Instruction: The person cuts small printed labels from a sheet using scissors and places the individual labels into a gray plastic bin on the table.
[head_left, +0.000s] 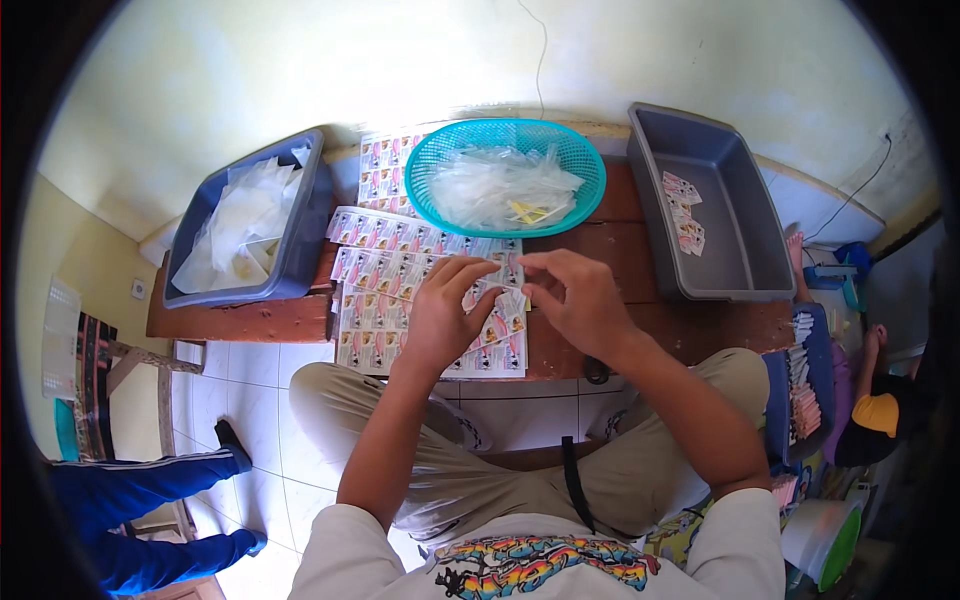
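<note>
My left hand (454, 307) and my right hand (574, 300) face each other above printed label sheets (367, 326) on a wooden bench. Their thumbs and fingertips are bent towards each other, with a narrow gap between the hands. Whether something thin or clear is pinched there cannot be made out. Loose label strips (409, 232) lie over the sheets, left of and under my left hand. Just beyond my hands stands a turquoise plastic basket (596, 199) with a pile of clear plastic sleeves (495, 184) and a few yellow pieces (529, 213).
A grey tub (319, 202) with whitish translucent bags stands at the left. Another grey tub (720, 289) at the right holds several small cut labels (682, 214). A blue-trousered person (157, 487) is at lower left. Another person (870, 420) sits at the right, near a crate of rolled items (802, 375).
</note>
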